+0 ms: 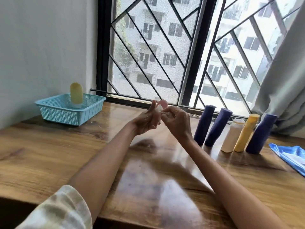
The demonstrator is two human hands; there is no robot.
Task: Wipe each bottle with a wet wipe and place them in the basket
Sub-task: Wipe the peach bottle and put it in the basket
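My left hand (146, 120) holds a small pale pink bottle (162, 104) upright above the middle of the wooden table; only its rounded top shows. My right hand (177, 120) is closed on a white wet wipe (165, 115) pressed against that bottle. A light blue basket (54, 111) stands at the far left with one yellow bottle (76, 94) upright inside. To the right stand several bottles in a row: two dark blue (203, 124) (217, 127), one white (232, 135), one yellow (246, 132), one more dark blue (262, 133).
A blue wet-wipe pack (290, 157) lies at the table's right edge. A barred window (194, 52) runs along the table's far side, with a grey curtain (283, 83) at the right. A white wall (44, 47) stands behind the basket.
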